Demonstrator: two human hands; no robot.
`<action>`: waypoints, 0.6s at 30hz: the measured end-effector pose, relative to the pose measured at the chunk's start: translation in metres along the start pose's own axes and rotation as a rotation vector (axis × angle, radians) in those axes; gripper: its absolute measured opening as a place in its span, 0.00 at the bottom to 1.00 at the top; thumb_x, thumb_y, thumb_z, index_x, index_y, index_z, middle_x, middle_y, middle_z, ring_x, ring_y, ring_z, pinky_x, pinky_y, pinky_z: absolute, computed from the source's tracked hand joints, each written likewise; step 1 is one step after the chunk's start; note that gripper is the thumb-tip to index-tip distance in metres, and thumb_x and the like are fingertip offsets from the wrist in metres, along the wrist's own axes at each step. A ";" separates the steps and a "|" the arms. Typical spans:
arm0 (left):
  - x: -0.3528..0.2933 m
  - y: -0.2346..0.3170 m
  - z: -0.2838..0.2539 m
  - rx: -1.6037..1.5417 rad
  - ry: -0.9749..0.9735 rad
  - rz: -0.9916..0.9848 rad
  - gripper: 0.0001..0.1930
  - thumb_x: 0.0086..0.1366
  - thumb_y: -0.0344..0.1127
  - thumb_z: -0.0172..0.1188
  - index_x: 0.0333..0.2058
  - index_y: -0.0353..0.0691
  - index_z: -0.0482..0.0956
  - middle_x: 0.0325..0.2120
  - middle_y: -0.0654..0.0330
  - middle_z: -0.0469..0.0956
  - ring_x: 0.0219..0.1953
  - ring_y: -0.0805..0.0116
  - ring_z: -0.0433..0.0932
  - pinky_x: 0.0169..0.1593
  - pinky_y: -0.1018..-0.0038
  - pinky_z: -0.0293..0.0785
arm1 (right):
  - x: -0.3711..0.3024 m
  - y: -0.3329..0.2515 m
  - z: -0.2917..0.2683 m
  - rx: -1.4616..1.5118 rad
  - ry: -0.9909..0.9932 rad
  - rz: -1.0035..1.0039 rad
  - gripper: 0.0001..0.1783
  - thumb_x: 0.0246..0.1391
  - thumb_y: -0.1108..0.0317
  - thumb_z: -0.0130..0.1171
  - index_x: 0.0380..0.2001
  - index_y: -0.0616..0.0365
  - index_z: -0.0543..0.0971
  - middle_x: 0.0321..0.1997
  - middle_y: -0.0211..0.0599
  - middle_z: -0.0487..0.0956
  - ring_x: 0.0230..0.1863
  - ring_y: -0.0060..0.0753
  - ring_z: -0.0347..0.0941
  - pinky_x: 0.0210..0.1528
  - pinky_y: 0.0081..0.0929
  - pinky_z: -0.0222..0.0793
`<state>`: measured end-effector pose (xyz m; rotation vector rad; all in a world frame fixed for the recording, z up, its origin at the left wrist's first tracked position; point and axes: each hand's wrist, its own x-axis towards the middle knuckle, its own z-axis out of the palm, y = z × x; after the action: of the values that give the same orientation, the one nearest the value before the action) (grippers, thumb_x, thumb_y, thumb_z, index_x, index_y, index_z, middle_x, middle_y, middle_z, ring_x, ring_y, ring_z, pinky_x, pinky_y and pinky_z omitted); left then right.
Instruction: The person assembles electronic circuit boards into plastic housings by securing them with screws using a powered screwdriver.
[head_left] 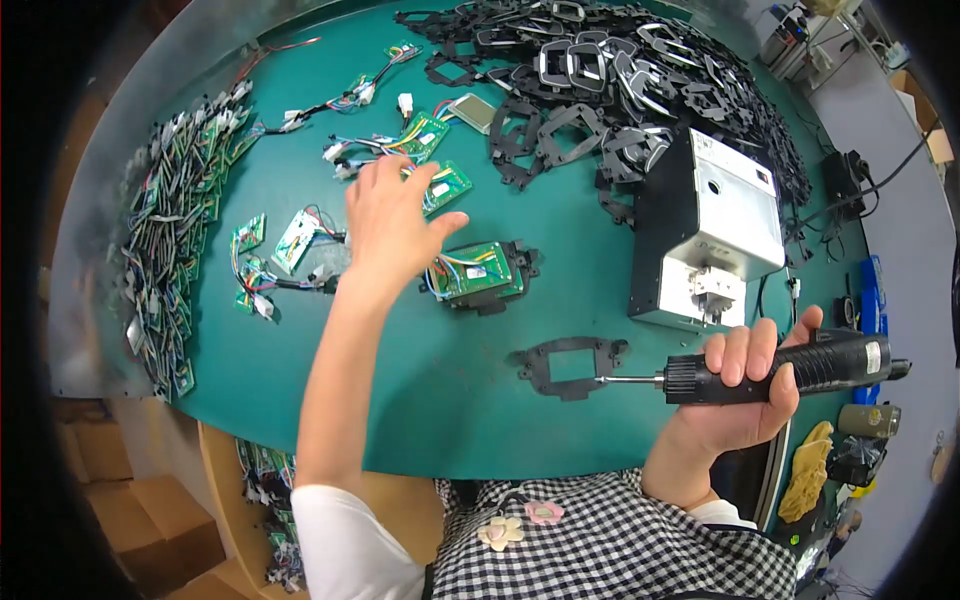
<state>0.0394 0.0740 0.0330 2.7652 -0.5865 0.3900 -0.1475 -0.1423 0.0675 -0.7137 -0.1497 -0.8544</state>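
- Green-topped work table (430, 425): carried nearly everything seen; its near middle lay mostly bare, presumably to leave room for the hands.
- Broad heap of black plastic frames (585, 68), some grey-rimmed: spread over the far side, apparently stock kept off the working patch.
- Long bank of green circuit boards with bundled wires (180, 235): stacked along the left edge, likely to suit the left arm.
- Black-and-silver metal box with a small front fixture (735, 195): stood right of centre, fixture facing the person, seemingly for easy reach from the tool side.
- Black cylindrical powered screwdriver (825, 368): lay nearly level, its slim bit pointing left. The tip met the lone frame's right inner edge in view; contact could not be told.
- Right hand (745, 375): closed firmly around the screwdriver's body, a grip that probably steadied the bit.
- Left hand (392, 215): loosely open, thumb spread wide, nothing seen in its grip; underside hidden. Fingertips overlapped the edge of a green wired board (447, 188); touch uncertain.
- Flat black open-centred frame (560, 367): alone, near the table's front edge.
- Green board seated over a black frame (478, 272): between left hand and metal box, wires leftward.
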 end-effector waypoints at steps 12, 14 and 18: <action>0.033 -0.070 -0.040 -1.108 0.279 0.024 0.24 0.52 0.39 0.59 0.46 0.33 0.70 0.43 0.60 0.72 0.40 0.75 0.70 0.45 0.76 0.64 | 0.006 -0.003 -0.027 -0.065 0.020 0.023 0.33 0.52 0.67 0.44 0.60 0.52 0.46 0.24 0.38 0.66 0.20 0.32 0.65 0.27 0.33 0.65; 0.006 -0.022 -0.067 -1.117 0.480 0.092 0.28 0.45 0.39 0.67 0.43 0.29 0.71 0.36 0.61 0.71 0.38 0.74 0.70 0.43 0.77 0.67 | 0.004 -0.002 -0.025 -0.031 -0.016 0.035 0.33 0.52 0.67 0.45 0.60 0.52 0.46 0.25 0.38 0.67 0.21 0.32 0.65 0.27 0.33 0.65; -0.074 0.060 -0.072 -0.619 0.045 0.148 0.29 0.39 0.35 0.70 0.43 0.34 0.73 0.35 0.59 0.71 0.37 0.69 0.71 0.39 0.74 0.69 | 0.003 -0.011 -0.034 -0.099 -0.052 -0.002 0.33 0.51 0.67 0.46 0.58 0.51 0.47 0.24 0.37 0.67 0.20 0.33 0.66 0.27 0.35 0.66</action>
<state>-0.0661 0.0708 0.0890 2.1255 -0.7535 0.2459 -0.1589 -0.1704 0.0486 -0.8289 -0.1558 -0.8500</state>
